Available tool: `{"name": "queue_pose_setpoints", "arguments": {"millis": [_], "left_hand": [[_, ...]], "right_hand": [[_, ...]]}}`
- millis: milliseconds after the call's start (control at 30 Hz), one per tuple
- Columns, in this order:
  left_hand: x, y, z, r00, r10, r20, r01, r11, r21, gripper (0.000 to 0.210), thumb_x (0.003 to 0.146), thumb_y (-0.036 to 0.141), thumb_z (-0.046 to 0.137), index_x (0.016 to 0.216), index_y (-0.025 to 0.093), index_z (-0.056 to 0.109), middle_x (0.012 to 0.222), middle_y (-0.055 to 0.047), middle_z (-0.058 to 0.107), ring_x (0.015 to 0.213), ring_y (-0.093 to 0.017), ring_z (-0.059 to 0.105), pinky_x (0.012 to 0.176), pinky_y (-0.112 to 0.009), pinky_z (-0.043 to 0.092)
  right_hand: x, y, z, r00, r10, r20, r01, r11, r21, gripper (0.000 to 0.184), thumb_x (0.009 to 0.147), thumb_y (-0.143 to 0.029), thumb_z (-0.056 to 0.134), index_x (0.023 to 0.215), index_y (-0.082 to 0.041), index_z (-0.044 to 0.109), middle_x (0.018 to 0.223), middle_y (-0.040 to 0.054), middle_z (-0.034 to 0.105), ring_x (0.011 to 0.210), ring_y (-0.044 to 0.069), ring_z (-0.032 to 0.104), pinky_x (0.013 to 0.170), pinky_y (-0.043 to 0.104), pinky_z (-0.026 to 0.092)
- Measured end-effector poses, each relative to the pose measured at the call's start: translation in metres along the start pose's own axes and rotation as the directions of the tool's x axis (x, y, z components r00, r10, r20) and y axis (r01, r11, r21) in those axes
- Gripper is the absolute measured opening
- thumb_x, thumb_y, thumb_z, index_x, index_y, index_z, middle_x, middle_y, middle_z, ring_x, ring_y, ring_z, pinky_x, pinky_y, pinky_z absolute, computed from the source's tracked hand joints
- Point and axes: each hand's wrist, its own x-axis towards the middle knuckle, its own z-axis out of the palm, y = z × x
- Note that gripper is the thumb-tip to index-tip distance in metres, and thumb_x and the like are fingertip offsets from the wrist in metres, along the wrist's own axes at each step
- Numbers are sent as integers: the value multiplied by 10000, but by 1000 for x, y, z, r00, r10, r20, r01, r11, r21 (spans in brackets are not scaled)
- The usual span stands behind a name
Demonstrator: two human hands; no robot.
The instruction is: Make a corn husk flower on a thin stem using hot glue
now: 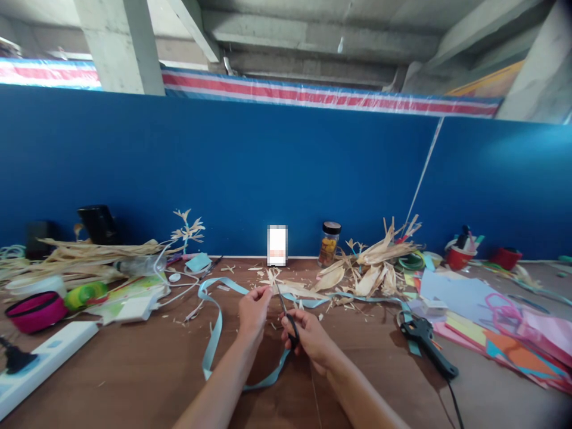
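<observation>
In the middle of the table my left hand [254,310] pinches a small pale piece of dried husk [273,277], its strips sticking up above the fingertips. My right hand [307,335] is closed around the black handles of a pair of scissors [292,331]. The blades point up and away, close beside the husk; whether they touch it I cannot tell. A light blue ribbon [214,339] loops over the table around and behind both hands. Husk scraps [304,292] lie just beyond my fingers.
To the right, a glue gun [426,345] lies before coloured paper [460,295]. Dried husks [375,268] and a lidded jar [329,244] stand behind. On the left are a power strip [49,363], a pink band [36,313] and long husk strips [89,256]. A blue partition [250,167] rises behind.
</observation>
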Motion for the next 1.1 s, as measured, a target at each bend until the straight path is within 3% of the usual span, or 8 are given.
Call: {"name": "queue_pose_setpoints", "arguments": {"millis": [1100], "left_hand": [[-1, -2, 2, 1000, -26, -7, 26, 999, -29, 288, 529, 331, 639, 704, 102, 655, 437, 44, 507, 372, -51, 362, 389, -181, 276]], "right_hand": [[-3, -7, 6, 998, 6, -61, -8, 999, -40, 386, 664, -500, 557, 802, -141, 520, 518, -47, 504, 390, 49, 456, 319, 126, 232]]}}
